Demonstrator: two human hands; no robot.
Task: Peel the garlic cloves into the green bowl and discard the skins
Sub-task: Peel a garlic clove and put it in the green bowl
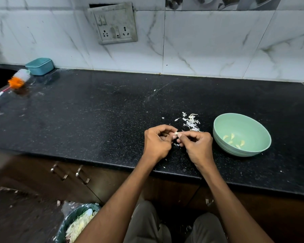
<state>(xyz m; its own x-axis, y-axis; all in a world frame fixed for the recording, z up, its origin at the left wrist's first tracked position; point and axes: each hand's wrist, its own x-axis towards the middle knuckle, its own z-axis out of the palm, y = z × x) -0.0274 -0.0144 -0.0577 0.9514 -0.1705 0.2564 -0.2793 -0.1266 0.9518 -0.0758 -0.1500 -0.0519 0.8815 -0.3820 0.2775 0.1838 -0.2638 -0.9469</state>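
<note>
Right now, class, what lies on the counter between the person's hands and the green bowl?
In the head view, a small heap of garlic skins lies on the black counter, between the hands' garlic clove and the green bowl.

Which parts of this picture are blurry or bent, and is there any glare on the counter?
Head view: the hands and green bowl are sharp; the duster and cabinet at far left are smeared by blur; the black counter edge and the wall tiles bow from the wide lens; soft glare sheens the counter near the blue tub.
</note>
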